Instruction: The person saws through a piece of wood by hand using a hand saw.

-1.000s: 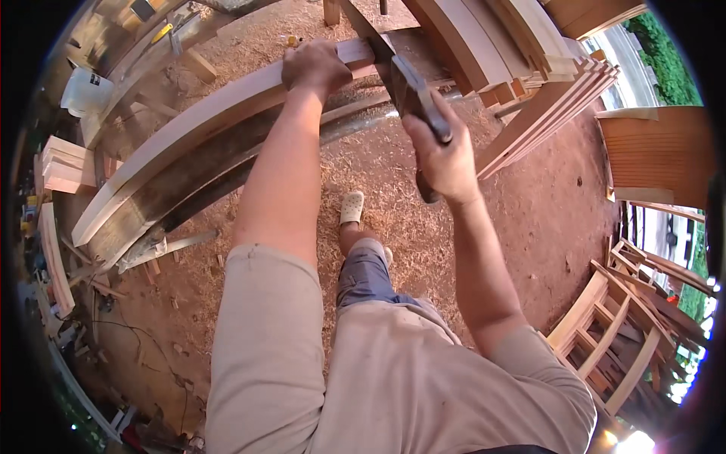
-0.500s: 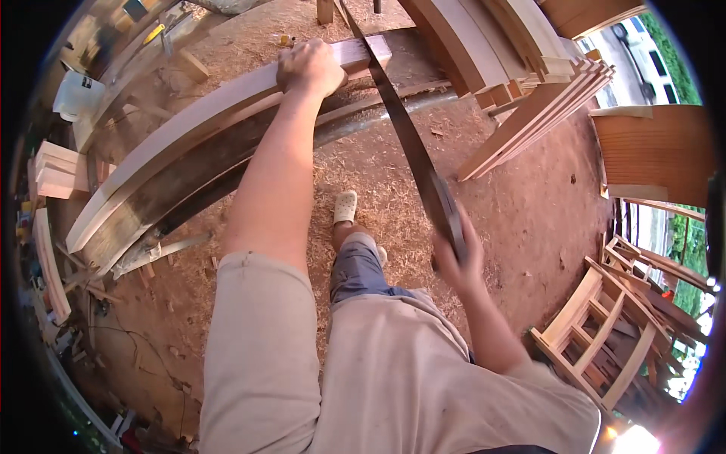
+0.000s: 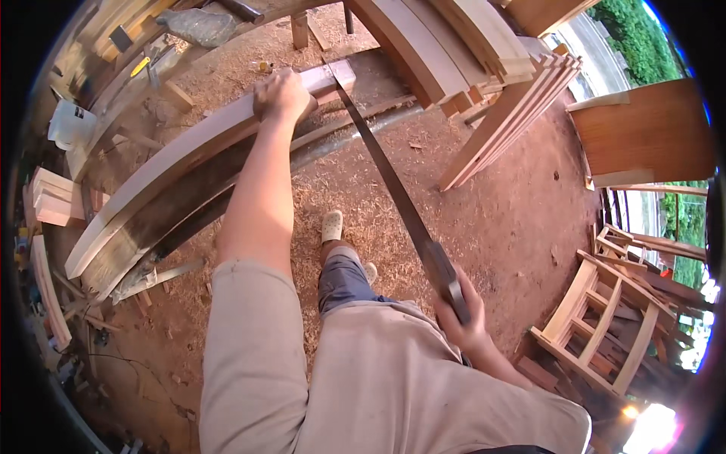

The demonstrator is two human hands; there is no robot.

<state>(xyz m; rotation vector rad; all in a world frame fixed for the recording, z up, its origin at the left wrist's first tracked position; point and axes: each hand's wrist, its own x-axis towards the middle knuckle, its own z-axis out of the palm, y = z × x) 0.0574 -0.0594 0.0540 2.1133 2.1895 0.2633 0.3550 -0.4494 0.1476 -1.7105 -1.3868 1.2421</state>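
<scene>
Across far right end of curved timber [image 3: 200, 132]: handsaw [image 3: 387, 175], R hand [image 3: 463, 319] gripping its handle [image 3: 454, 293].
L hand [image 3: 281, 97] clasped over timber top, just left of saw; grip underside n/v. Timber runs from L hand to near left; prob. heavy, stiff, not fragile; best held from above, clear of saw. Saw extends far-left from R hand; est. light, thin, a bit springy; take by handle only.
</scene>
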